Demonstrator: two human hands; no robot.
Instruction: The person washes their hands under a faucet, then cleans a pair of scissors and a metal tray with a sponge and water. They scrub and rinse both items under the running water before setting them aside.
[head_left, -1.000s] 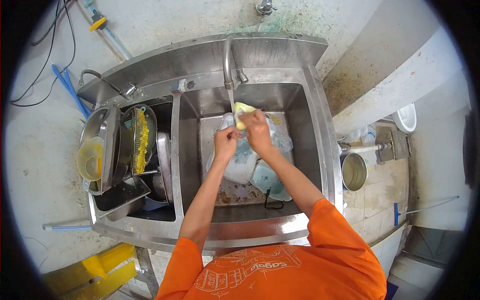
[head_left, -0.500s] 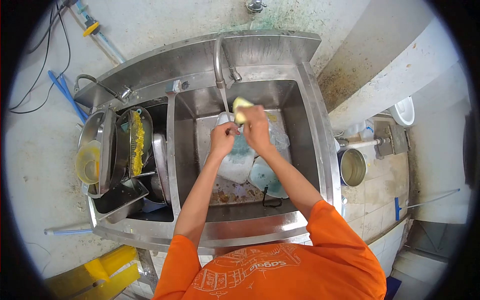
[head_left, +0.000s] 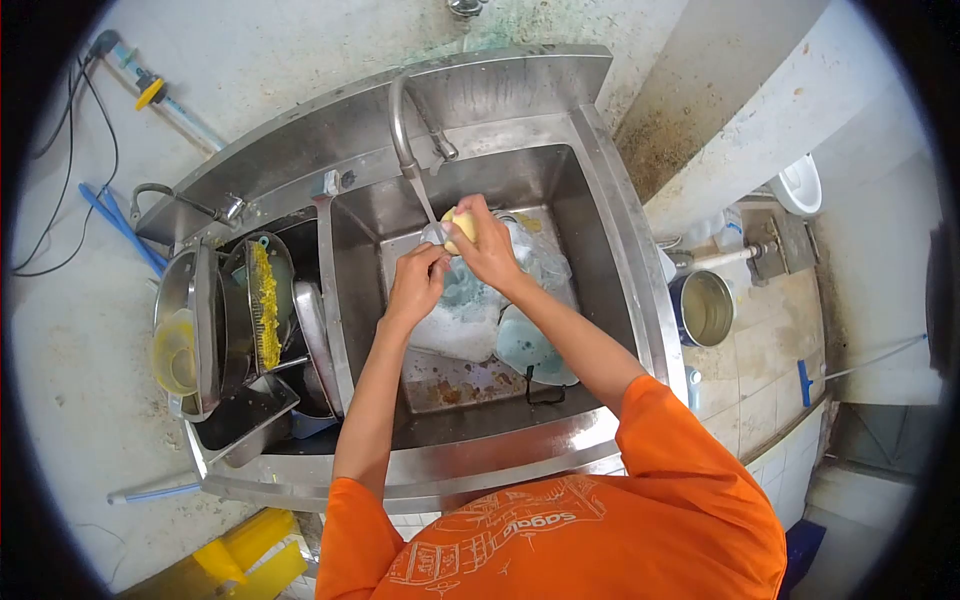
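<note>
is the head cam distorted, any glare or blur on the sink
Head view: strong fisheye, black vignette at the corners, sink edges bowed; bright glare on its front rim; the right hand with the yellow sponge and the left hand look slightly soft under the faucet.

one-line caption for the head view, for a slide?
Right hand holds a yellow sponge under the faucet; left hand pinches something small beside it.

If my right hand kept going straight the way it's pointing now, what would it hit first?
Most likely the faucet. The right hand, gripping a yellow sponge, points up-left toward the spout and its stream; depth is unclear from above, so it might pass under the spout to the sink's back wall.
</note>
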